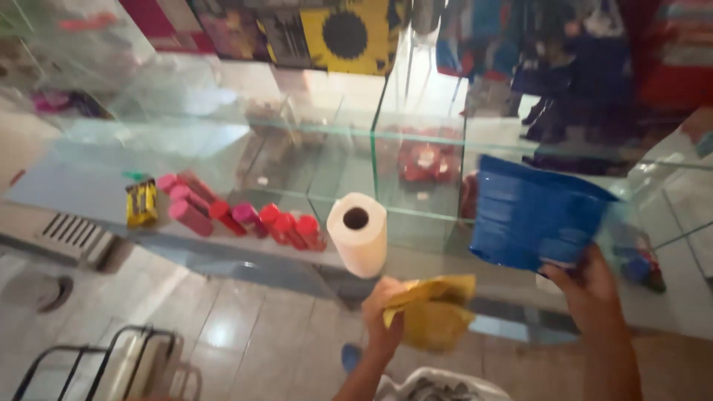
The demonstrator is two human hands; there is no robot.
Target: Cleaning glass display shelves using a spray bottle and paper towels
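- Yellow crumpled cloth (432, 319) is bunched in the left hand (384, 315), whose fingers are curled tight around it, just below and in front of the white paper towel roll (359, 232).
- The blue glossy plastic packet (536, 215) sits to the right of that roll, pinched at its lower corner by the right hand (587, 286).
- The roll lies on its side on the glass shelf (89, 189).
- Pink and red cylinders (241, 215) lie in a row left of the roll.
- A small yellow and black packet (141, 202) lies further left.

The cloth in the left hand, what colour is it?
Yellow; the cloth shows clearly in the head view.
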